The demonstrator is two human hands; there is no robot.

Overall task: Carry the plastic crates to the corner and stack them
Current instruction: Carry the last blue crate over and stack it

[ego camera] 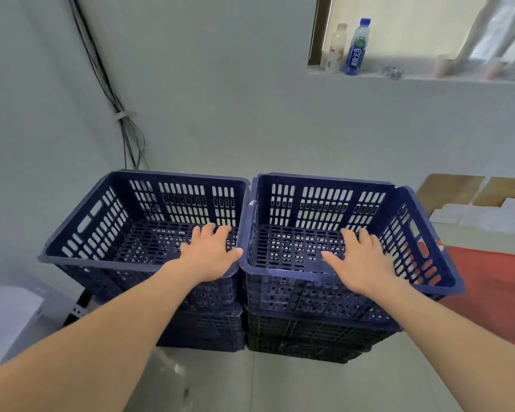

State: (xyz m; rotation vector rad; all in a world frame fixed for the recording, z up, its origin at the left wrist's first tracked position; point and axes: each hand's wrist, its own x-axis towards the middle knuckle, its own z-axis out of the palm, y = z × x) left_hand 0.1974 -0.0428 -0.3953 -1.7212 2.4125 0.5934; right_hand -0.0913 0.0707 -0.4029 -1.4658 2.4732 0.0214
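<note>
Hidden: lower crates (309, 331) mostly covered.
Left hand (208, 258): fingers (223, 232) spread above left crate (95, 224), empty.
Right hand (364, 264): likewise, above right crate (324, 200).

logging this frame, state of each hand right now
Left hand: open, spread over the left top crate, holding nothing.
Right hand: open, spread over the right top crate, holding nothing.
</note>
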